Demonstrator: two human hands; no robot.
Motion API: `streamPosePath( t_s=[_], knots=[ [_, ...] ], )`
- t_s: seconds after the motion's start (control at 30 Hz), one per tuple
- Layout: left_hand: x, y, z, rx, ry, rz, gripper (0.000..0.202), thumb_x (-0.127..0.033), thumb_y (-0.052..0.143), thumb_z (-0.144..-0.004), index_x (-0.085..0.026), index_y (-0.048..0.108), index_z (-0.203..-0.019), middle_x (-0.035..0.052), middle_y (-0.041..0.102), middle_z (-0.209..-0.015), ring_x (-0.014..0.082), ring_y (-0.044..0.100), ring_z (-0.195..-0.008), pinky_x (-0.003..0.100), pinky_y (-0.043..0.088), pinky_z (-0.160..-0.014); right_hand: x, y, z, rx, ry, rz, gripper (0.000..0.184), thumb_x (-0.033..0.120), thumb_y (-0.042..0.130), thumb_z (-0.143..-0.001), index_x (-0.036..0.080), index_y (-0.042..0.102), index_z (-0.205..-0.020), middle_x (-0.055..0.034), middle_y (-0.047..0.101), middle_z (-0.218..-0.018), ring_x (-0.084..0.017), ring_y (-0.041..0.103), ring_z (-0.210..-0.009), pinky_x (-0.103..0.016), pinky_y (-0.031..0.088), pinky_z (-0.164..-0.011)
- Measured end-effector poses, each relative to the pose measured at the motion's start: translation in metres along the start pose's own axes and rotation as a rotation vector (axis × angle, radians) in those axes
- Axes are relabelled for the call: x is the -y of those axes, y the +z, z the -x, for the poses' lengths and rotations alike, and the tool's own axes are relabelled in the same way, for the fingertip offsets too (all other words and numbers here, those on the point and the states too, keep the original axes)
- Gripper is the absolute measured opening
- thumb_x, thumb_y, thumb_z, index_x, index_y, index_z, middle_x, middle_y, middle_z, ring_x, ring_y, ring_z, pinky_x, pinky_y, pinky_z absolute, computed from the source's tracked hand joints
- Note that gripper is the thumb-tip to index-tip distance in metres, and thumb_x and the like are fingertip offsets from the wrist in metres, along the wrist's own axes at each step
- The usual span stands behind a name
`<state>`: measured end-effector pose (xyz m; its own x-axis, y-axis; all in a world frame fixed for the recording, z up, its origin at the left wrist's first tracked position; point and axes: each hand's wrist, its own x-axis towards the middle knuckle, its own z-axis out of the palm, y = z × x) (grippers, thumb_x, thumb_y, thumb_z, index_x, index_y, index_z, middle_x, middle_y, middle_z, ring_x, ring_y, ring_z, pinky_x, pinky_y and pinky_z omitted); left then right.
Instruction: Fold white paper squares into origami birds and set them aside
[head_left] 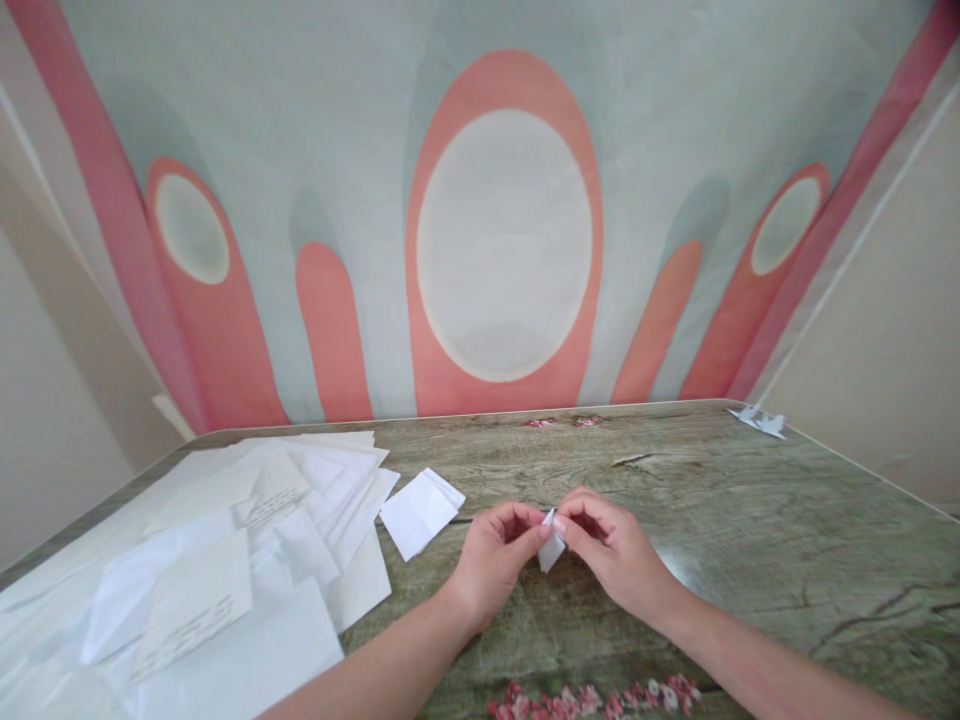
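Observation:
Between both hands is a small folded piece of white paper [552, 552], held just above the wood-patterned table [750, 560]. My left hand [499, 555] pinches its left side between thumb and fingers. From the right, my right hand [611, 545] pinches the upper edge near the paper's pointed tip. The fingertips of both hands nearly meet and cover part of the folds. Left of my left hand lies a small stack of square white papers [420, 512].
A wide, loose heap of white sheets [247, 640], some with printing, covers the left of the table. Folded paper pieces [757, 421] sit at the far right corner. Behind the table hangs a grey-green backdrop [645, 120] with pink shapes. Pink flowers [592, 702] show along the near edge.

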<state>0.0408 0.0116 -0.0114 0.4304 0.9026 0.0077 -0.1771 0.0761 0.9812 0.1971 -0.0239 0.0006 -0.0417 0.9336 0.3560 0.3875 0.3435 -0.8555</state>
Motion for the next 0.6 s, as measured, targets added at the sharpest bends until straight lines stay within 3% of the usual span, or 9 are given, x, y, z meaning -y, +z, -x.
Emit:
streamPosePath(
  t_s=[0.17, 0.3, 0.43, 0.53, 0.6],
  knots=[
    [0.002, 0.001, -0.001, 0.003, 0.007, -0.036, 0.024, -0.031, 0.069, -0.068, -0.012, 0.06, -0.079, 0.0014, 0.061, -0.071, 0.0109, 0.052, -0.064, 0.022, 0.04, -0.062, -0.007, 0.001, -0.001, -0.023, 0.104, -0.071, 0.024, 0.038, 0.05, -0.084, 0.017, 0.058, -0.074, 0.0007, 0.051, -0.067, -0.012, 0.049, -0.058, -0.022, 0.039, -0.051],
    [0.002, 0.001, -0.001, -0.079, 0.008, 0.025, 0.032, -0.027, 0.07, -0.067, -0.013, 0.054, -0.091, 0.0014, 0.06, -0.072, 0.0119, 0.055, -0.065, 0.024, 0.043, -0.062, -0.013, 0.005, 0.0, 0.012, 0.176, -0.132, 0.026, 0.04, 0.044, -0.086, 0.018, 0.056, -0.092, 0.0008, 0.054, -0.066, -0.013, 0.052, -0.056, -0.022, 0.042, -0.049],
    [0.0, 0.0, -0.002, -0.173, 0.029, 0.078, 0.034, -0.025, 0.07, -0.065, -0.017, 0.047, -0.089, -0.0017, 0.057, -0.072, 0.0118, 0.056, -0.064, 0.024, 0.046, -0.059, -0.012, 0.005, 0.002, -0.049, -0.053, 0.068, 0.02, 0.026, 0.047, -0.084, 0.02, 0.055, -0.101, -0.0047, 0.057, -0.088, -0.014, 0.056, -0.069, -0.026, 0.047, -0.061],
    [0.0, -0.002, -0.002, -0.197, 0.057, 0.021, 0.029, -0.024, 0.07, -0.063, -0.018, 0.047, -0.08, -0.0038, 0.055, -0.069, 0.0108, 0.055, -0.06, 0.023, 0.047, -0.056, -0.01, 0.004, 0.004, -0.022, -0.288, 0.287, 0.023, 0.013, 0.046, -0.08, 0.022, 0.061, -0.096, -0.0069, 0.056, -0.092, -0.018, 0.055, -0.081, -0.03, 0.047, -0.07],
    [0.001, -0.003, -0.002, -0.176, 0.056, -0.045, 0.023, -0.025, 0.069, -0.064, -0.016, 0.05, -0.074, -0.0037, 0.055, -0.065, 0.0107, 0.054, -0.057, 0.024, 0.046, -0.056, -0.009, 0.003, 0.004, -0.006, -0.369, 0.392, 0.03, 0.008, 0.046, -0.078, 0.023, 0.063, -0.097, -0.007, 0.056, -0.092, -0.02, 0.054, -0.086, -0.034, 0.046, -0.074]
  ],
)
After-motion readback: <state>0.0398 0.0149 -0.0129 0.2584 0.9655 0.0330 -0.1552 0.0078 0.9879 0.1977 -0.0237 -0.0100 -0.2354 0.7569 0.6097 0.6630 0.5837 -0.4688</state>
